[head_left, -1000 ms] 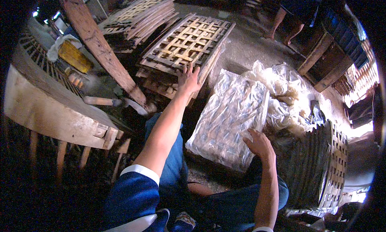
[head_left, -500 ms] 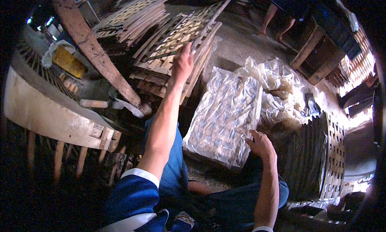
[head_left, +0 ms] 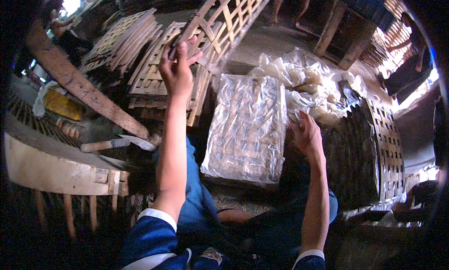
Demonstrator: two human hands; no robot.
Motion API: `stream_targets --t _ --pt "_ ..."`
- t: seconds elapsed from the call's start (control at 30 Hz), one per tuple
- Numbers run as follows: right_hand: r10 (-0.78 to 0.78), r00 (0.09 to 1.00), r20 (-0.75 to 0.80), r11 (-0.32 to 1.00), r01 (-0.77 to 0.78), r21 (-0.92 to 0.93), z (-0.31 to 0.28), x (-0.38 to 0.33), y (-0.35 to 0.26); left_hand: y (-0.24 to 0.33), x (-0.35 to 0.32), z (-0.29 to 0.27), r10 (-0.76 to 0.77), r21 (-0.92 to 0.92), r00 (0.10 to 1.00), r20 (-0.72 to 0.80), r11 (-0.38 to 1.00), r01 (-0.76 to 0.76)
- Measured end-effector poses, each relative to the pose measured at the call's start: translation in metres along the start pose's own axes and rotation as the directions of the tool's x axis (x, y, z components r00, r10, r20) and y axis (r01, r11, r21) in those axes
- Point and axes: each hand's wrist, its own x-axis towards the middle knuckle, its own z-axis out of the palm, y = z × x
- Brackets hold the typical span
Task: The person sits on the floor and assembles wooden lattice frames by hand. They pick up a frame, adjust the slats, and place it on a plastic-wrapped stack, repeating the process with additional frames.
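My left hand (head_left: 177, 68) grips the near edge of a wooden lattice tray (head_left: 232, 13) and holds it tilted up above a stack of similar trays (head_left: 154, 78). My right hand (head_left: 306, 136) rests on the right edge of a flat tray covered in clear plastic sheet (head_left: 248, 125) that lies on the ground in front of me. Rows of small pale pieces show through the plastic. My legs in blue trousers sit below it.
A crumpled heap of clear plastic (head_left: 308, 83) lies behind the covered tray. A dark stack of lattice trays (head_left: 374, 148) stands at right. A thick wooden beam (head_left: 84, 90), a knife (head_left: 117, 143) and a curved wooden bench (head_left: 51, 162) are at left. Another person's legs (head_left: 290, 8) stand far back.
My left hand has taken hold of the top lattice tray and lifted its near edge up off the stack. My right hand stays on the plastic-covered tray.
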Motion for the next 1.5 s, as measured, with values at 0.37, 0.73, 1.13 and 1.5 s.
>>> stream_targets --t 0.37,0.73,1.13,1.5 --pt "-0.209 0.903 -0.374 0.975 0.163 -0.149 -0.011 0.012 0.001 -0.052 -0.065 0.022 -0.65 -0.503 0.643 0.404 0.43 0.75" --pt "-0.212 0.911 -0.355 0.967 0.141 -0.214 -0.005 0.011 0.008 -0.068 -0.134 0.089 -0.789 0.046 0.346 0.507 0.426 0.904" --pt "-0.315 0.898 -0.306 0.83 0.104 -0.548 -0.06 0.003 0.024 -0.051 -0.139 0.103 -0.637 0.062 0.411 0.653 0.585 0.809" --pt "-0.334 0.895 -0.294 0.851 0.153 -0.502 -0.077 -0.008 0.019 -0.04 -0.111 0.092 -0.4 -0.176 0.531 0.747 0.651 0.739"
